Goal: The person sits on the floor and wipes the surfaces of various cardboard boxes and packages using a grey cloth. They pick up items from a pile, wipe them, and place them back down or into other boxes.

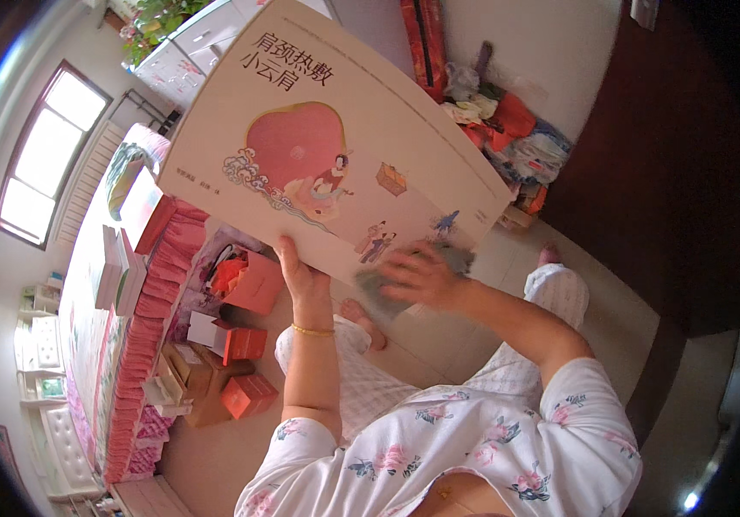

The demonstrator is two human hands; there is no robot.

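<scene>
A large, flat cardboard box (357,148), pale with printed illustrations and writing, is held up and tilted before me. My left hand (302,274) grips its lower edge, with the thumb on the printed face. My right hand (418,278) is blurred and lies over a dark grey-green cloth (396,297) at the box's lower right part. The fingers are spread against the cloth, which partly covers the printed face. The hand's underside and the far side of the box are hidden.
To the left stands a bed with a pink ruffled skirt (144,336), books (118,271) and a box (150,207) on it. Red boxes (249,395) and brown cartons (192,381) sit on the floor beside it. Clothes and bags (512,129) are piled by the wall.
</scene>
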